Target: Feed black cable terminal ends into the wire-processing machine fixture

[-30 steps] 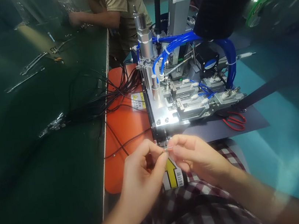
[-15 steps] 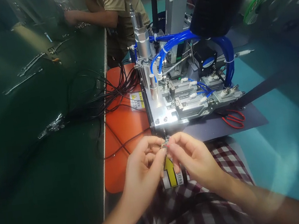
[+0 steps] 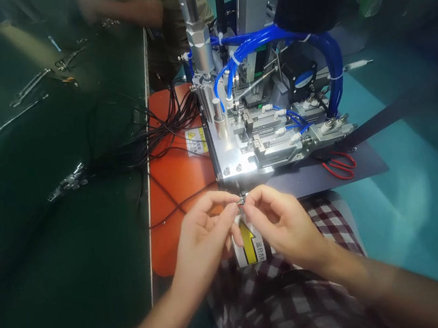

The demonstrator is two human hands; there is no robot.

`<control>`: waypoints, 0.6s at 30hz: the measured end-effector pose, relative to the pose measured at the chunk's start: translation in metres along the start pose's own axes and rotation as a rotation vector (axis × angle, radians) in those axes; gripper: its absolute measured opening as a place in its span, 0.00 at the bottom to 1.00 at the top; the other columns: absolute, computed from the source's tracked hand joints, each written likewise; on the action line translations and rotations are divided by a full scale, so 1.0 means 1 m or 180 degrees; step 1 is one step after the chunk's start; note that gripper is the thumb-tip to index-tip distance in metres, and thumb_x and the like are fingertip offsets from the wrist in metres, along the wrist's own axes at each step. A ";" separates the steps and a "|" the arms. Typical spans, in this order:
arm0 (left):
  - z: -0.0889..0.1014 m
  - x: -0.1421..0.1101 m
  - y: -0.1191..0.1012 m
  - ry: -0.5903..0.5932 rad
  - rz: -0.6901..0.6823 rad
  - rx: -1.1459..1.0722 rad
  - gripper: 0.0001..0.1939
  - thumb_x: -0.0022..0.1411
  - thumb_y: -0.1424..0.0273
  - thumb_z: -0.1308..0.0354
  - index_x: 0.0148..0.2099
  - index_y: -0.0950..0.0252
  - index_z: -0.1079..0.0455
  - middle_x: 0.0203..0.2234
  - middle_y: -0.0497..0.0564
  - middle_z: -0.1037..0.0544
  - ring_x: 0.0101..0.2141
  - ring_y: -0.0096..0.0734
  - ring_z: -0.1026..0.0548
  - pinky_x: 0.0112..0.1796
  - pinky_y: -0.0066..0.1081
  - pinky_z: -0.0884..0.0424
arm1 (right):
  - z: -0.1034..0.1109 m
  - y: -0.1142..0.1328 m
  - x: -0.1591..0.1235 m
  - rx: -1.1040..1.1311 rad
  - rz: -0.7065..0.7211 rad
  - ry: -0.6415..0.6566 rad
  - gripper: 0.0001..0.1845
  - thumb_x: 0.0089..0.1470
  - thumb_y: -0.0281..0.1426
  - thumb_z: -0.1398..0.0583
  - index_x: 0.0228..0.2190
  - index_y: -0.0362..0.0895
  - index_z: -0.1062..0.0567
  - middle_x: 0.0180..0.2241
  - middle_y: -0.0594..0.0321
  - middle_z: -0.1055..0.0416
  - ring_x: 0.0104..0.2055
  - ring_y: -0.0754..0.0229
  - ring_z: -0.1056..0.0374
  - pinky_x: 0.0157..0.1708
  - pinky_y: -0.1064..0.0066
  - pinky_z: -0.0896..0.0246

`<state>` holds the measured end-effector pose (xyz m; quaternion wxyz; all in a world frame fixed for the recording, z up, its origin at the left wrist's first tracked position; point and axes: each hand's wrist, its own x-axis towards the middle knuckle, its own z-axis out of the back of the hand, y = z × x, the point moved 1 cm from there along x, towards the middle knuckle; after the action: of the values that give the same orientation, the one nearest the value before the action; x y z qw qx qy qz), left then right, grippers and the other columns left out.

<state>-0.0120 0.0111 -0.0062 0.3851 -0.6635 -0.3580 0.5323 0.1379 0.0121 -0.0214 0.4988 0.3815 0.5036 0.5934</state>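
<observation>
My left hand (image 3: 207, 225) and my right hand (image 3: 278, 218) meet fingertip to fingertip in the middle of the view, both closed in a pinch. Between them is a tiny shiny metal piece (image 3: 240, 202), too small for me to name; both hands seem to grip it. Just below my fingers shows a white label with a yellow arrow (image 3: 249, 244) on a rounded surface. Beyond my hands stands a metal machine (image 3: 232, 154) with cylinders, slides and blue air tubes (image 3: 266, 38).
An orange board (image 3: 173, 241) carries black cables (image 3: 165, 131) that run onto the dark green table (image 3: 77, 287). Wrenches (image 3: 31, 87) lie at the far left. Red-handled pliers (image 3: 341, 164) rest on the grey board at right. Another person's arm (image 3: 124, 11) is at the back.
The view has shifted slightly, so the machine appears a little higher and further left. Both hands keep their pinch, and my left fingers have straightened a little around the small piece.
</observation>
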 end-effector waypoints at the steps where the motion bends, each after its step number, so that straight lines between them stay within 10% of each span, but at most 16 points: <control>1: 0.000 0.000 0.002 -0.0064 0.0026 -0.0020 0.11 0.61 0.60 0.41 0.40 0.62 0.32 0.14 0.44 0.29 0.15 0.21 0.38 0.17 0.20 0.43 | 0.001 0.000 0.000 -0.0089 0.0050 -0.0006 0.07 0.60 0.31 0.45 0.29 0.45 0.34 0.25 0.66 0.34 0.25 0.65 0.39 0.25 0.72 0.44; 8: 0.000 0.001 0.009 -0.0333 0.0105 -0.0047 0.09 0.59 0.63 0.39 0.36 0.64 0.31 0.11 0.42 0.34 0.14 0.21 0.38 0.18 0.22 0.40 | 0.000 -0.007 -0.002 -0.0502 0.0258 -0.0029 0.06 0.58 0.30 0.43 0.28 0.44 0.31 0.24 0.66 0.33 0.23 0.65 0.40 0.25 0.71 0.44; 18: 0.000 0.001 0.006 -0.0237 0.0140 0.0026 0.10 0.59 0.62 0.39 0.36 0.64 0.30 0.11 0.41 0.35 0.14 0.20 0.39 0.19 0.22 0.37 | 0.010 -0.005 0.012 0.1044 -0.0649 0.0171 0.08 0.51 0.34 0.35 0.28 0.43 0.26 0.22 0.67 0.31 0.20 0.68 0.40 0.20 0.75 0.44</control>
<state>-0.0114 0.0091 -0.0119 0.3623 -0.6493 -0.3553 0.5664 0.1463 0.0259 -0.0246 0.4738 0.3887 0.6427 0.4598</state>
